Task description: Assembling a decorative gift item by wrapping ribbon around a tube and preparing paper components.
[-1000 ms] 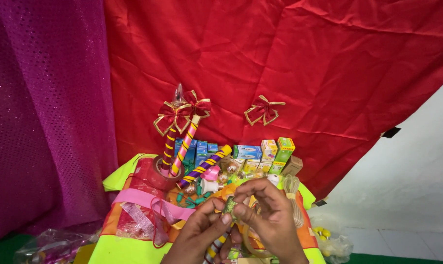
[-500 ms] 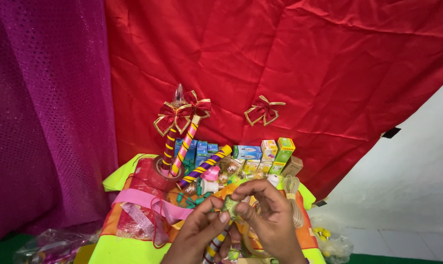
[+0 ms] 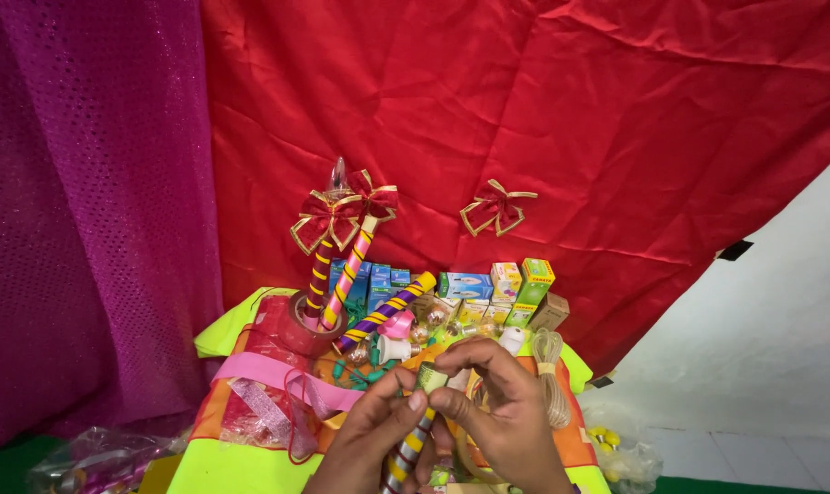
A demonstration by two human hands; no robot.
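Both hands meet low in the middle of the view, palms turned inward toward each other. The left hand comes up from the bottom edge with thumb and forefinger pinched on the upper end of a striped stick, a thin rod wound in yellow and purple bands that slants down and to the left until it leaves the view. The right hand arches over from the right, fingers curled, its thumb and forefinger closed on the stick's pale green-wrapped tip; whether the other fingers also press the rod is hard to tell, since the knuckles hide them. The stick hangs just above the front of a cluttered table covered in yellow-green cloth. Directly behind the hands lie a pink ribbon, a roll of red tape with two bow-topped sticks leaning in it, another banded stick, small bulbs and a row of little boxes. A coil of twine lies just beside the right hand's knuckles. Open room is scarce ahead; the freest space is above the hands, before the red cloth backdrop, which bears a red bow. A purple curtain closes the left side.
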